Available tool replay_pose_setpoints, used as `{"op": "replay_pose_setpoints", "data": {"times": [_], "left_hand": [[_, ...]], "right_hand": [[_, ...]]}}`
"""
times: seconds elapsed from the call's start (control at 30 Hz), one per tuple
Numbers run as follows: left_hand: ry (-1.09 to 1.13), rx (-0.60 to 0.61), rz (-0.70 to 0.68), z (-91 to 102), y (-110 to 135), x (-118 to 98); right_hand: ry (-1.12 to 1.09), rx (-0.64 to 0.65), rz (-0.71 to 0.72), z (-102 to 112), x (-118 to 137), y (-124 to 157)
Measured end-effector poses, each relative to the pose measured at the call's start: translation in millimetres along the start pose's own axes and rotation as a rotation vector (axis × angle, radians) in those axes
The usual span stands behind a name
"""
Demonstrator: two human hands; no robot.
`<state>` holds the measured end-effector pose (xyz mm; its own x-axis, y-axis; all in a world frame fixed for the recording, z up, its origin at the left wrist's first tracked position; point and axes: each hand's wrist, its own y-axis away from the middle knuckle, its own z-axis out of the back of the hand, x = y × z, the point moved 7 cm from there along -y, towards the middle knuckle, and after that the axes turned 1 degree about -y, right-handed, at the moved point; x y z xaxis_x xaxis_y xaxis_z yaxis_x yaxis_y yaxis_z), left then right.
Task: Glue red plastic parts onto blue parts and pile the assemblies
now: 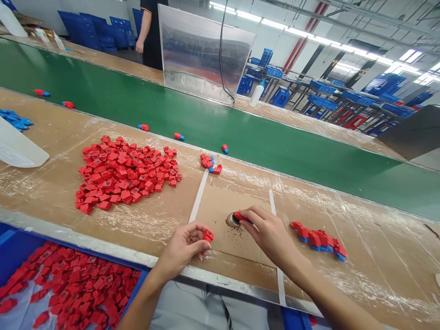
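My left hand (187, 245) is closed, with a small hollow red plastic block (208, 235) pinched between thumb and fingers. Over the cardboard mat, my right hand (266, 229) pinches a red piece with a black end (238, 217). That end is at a small round clear jar (231, 221); whether it reaches inside I cannot make out. Brown specks dot the cardboard (215, 208) around the jar. To the right of my right hand lies a row of joined red and blue pieces (319, 240). Another small cluster of red and blue pieces (208, 161) lies behind the mat.
A heap of red blocks (127, 172) covers the table's left part. Below it, a blue crate (17, 247) holds more red blocks. Several red-blue pieces lie on or beside the green conveyor belt (275, 140). Beyond it stand a metal panel (202, 50), a white bottle (256, 95) and a person (146, 30).
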<state>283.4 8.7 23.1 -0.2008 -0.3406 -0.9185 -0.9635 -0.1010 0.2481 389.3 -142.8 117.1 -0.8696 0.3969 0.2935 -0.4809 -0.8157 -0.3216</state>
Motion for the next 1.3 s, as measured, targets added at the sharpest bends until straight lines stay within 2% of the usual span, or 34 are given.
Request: {"op": "replay_pose_setpoints", "data": {"times": [0.2,0.3,0.57,0.77,0.87,1.07,1.3], "left_hand": [[0.068,0.052,0.013,-17.7,-2.0,2.7],[0.076,0.068,0.015,-23.8,-4.0,6.4],[0.069,0.056,0.021,-20.0,-3.2,9.5],[0.090,0.073,0.029,-24.7,-1.4,6.1],[0.091,0.074,0.040,-26.1,-1.1,6.0],[0.082,0.094,0.036,-27.3,-1.5,6.4],[0.072,0.097,0.048,-28.5,0.0,8.5]], "right_hand": [[0.001,-0.061,-0.004,6.0,-1.7,0.7],[-0.005,-0.048,-0.004,3.7,-2.3,1.7],[0.012,-0.007,0.009,2.5,0.9,-1.9],[-0.073,-0.100,-0.080,19.4,-3.6,3.6],[-0.138,-0.130,-0.128,21.7,2.9,12.3],[-0.311,-0.101,-0.084,7.3,33.9,25.3],[-0.367,-0.112,-0.088,-5.4,41.6,24.7]]}}
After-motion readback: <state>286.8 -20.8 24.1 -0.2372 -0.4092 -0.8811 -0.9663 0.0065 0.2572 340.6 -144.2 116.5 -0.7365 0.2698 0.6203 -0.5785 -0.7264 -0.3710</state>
